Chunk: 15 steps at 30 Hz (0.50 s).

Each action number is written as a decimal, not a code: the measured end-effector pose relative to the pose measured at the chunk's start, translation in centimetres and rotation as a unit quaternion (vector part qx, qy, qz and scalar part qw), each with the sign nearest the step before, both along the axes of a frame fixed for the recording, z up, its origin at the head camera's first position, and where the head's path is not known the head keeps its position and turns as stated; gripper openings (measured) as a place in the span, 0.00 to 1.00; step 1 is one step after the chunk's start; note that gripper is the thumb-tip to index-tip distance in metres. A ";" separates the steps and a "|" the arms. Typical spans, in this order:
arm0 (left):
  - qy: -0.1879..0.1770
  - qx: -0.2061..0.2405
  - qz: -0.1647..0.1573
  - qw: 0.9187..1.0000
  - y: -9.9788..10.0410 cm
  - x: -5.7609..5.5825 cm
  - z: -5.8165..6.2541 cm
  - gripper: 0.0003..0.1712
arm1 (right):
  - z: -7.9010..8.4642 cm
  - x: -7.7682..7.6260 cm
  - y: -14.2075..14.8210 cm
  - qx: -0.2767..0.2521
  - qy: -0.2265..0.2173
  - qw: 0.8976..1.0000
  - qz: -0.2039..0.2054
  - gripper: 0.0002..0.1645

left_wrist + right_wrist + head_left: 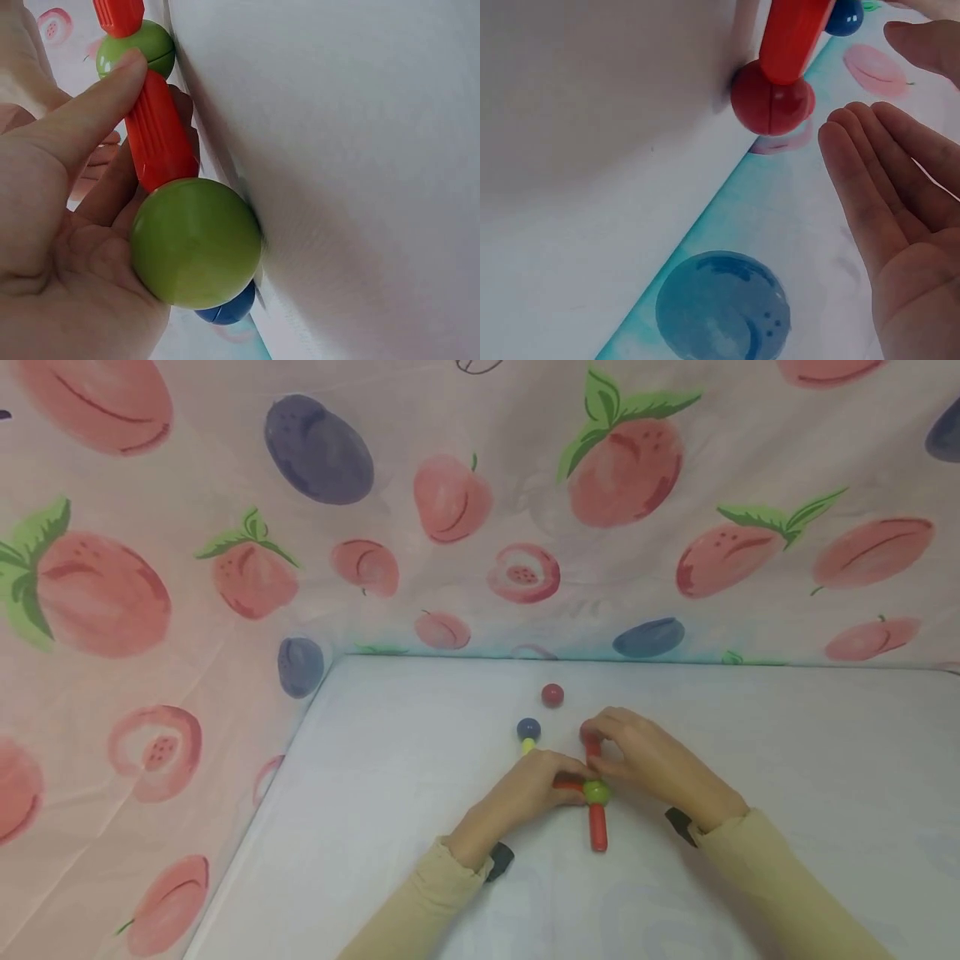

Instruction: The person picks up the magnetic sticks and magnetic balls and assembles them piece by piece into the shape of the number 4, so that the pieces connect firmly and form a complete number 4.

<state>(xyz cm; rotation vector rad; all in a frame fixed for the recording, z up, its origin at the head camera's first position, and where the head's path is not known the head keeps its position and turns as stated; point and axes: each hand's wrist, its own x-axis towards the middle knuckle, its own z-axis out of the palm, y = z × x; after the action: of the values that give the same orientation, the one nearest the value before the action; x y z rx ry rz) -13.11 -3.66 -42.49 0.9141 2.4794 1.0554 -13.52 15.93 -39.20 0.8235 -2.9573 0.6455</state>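
Observation:
A toy of rods and balls lies on the white surface. My left hand (pixel 534 783) pinches a red rod (pixel 160 131) between thumb and fingers, the thumb tip against a green ball (pixel 139 46) at one end. A larger-looking green ball (pixel 196 242) caps the other end, near the palm. Two more red rods meet the first ball, one pointing towards me (pixel 597 828), one away. The far rod (pixel 795 37) ends in a red ball (pixel 761 101). Beside that ball, my right hand (pixel 907 202) has its fingers straight and apart from it in the right wrist view.
A blue ball (pixel 528 729) on a yellow rod (pixel 528 746) shows beyond the left hand. Further back lies a separate red ball (pixel 552 695). Fruit-printed cloth (pixel 360 635) hangs behind the white tabletop (pixel 397 710) and along its left side.

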 end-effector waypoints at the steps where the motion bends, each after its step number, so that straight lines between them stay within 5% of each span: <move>1: 0.000 -0.002 -0.001 1.000 0.0 0.0 0.0 0.18 | 0.0 -0.1 0.0 0.001 -0.001 1.000 -0.001 0.19; 15: -0.002 0.009 0.000 1.000 -0.1 -0.1 -0.2 0.19 | -0.6 -2.0 -0.7 0.027 -0.025 0.999 -0.040 0.32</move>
<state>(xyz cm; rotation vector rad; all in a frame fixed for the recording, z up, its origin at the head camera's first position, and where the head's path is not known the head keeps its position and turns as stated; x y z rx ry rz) -13.17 -3.71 -42.65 0.9165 2.4705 1.0806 -15.51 15.18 -39.76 0.6977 -3.0461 0.5934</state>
